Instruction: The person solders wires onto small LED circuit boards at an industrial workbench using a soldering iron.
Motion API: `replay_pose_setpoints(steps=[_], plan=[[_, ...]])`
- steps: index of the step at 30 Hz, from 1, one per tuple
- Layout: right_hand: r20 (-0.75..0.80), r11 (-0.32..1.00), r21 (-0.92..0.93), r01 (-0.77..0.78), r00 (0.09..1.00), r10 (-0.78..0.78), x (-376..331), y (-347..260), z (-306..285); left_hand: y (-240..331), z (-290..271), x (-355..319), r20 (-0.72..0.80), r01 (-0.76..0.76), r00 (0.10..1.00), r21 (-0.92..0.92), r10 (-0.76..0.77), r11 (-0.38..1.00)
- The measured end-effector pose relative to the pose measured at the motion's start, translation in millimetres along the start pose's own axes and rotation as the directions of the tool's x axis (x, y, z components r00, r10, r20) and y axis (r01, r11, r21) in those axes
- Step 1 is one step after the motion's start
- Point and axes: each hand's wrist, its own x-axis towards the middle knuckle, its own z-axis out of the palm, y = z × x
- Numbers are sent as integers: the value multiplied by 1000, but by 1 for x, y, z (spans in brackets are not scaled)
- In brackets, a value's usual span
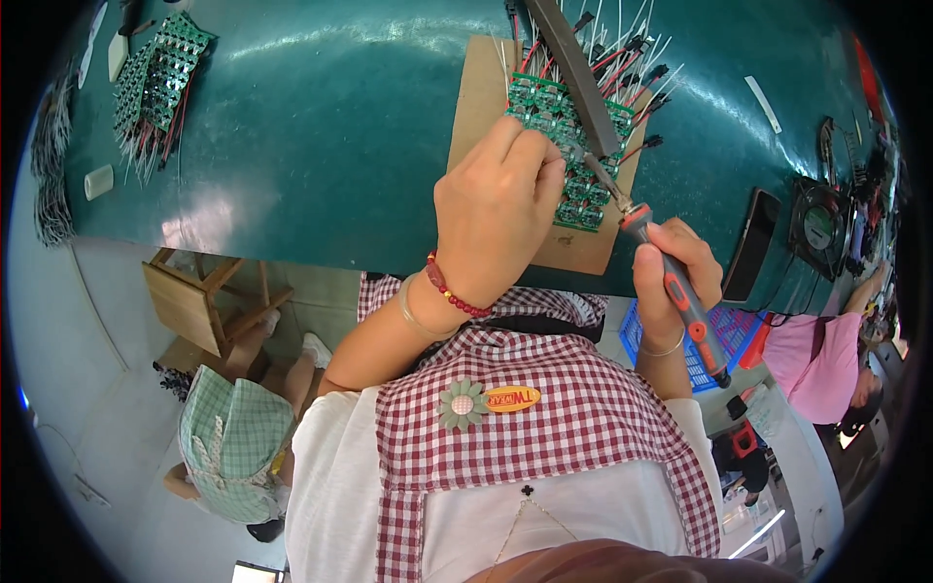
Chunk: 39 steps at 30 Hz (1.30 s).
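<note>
A grey and orange soldering iron (680, 291) is in my right hand (675, 267), its metal tip angled up and left onto a panel of green circuit boards (583, 187). My left hand (496, 209) is closed in a pinch over the panel's left side. Whatever its fingertips hold, if anything, is hidden behind the hand. The panel lies on a brown cardboard sheet (471, 102). A dark bar (573, 73) rests slantwise across the boards. White, red and black wires with small black connectors (637, 73) fan out from the far and right sides of the panel.
More boards with wires (160, 87) lie at the table's far left, near a white block (98, 182). A phone (752, 243) and a round black fan (821, 219) stand at the right. Below the edge are a blue basket (690, 364) and a wooden stool (185, 306). Other people sit on both sides.
</note>
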Motion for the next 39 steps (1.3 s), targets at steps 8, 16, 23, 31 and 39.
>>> replay_pose_setpoints(steps=[8,16,23,31,39], plan=[[19,1000,13,-19,1000,19,5,1,-2,-4,0,2,-12,-15,1000,16,15,1000],[28,1000,-1,-27,999,27,9,-2,-1,-3,-1,6,-2,-45,999,69,45,997],[95,994,-95,-48,994,57,25,-15,-5,-3,-3,11,12,-66,998,112,65,992],[24,996,-83,-45,999,47,24,-23,-12,-3,-8,11,38,-30,999,46,28,999],[34,994,-74,-83,996,86,25,-17,-9,-5,-4,11,57,-24,998,-13,25,1000]])
